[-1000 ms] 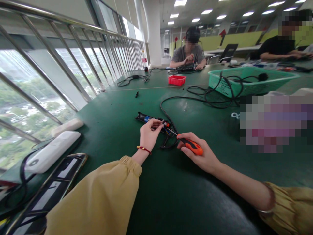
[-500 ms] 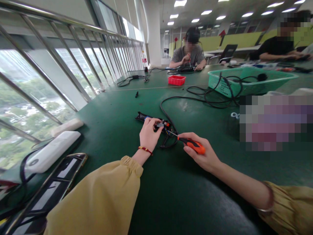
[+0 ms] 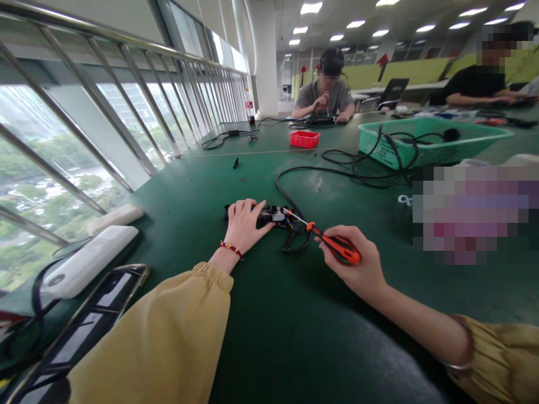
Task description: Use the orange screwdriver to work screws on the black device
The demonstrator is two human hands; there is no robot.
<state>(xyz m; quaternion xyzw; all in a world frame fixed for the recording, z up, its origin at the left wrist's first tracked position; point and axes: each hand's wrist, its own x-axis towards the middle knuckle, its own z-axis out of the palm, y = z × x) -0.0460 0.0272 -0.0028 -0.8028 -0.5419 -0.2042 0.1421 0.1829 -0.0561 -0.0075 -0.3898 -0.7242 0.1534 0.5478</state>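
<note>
Centre: left hand (image 3: 246,225) grip clasps opened corded device (image 3: 266,215); right hand (image 3: 357,261) grip wraps screwdriver (image 3: 339,247), tip at device. Step: apparent screwdriver work; next move needs steady tip.

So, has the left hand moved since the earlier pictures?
Yes. Judged against the red tray, the left hand has shifted leftward and now lies across the black device.

no words or numbers readable, red label (image 3: 249,105) on bottle (image 3: 249,97) far beyond left hand (image 3: 245,225), too small for reading, red arrow shape (image 3: 383,59) farther, beyond right hand (image 3: 356,259)
</note>
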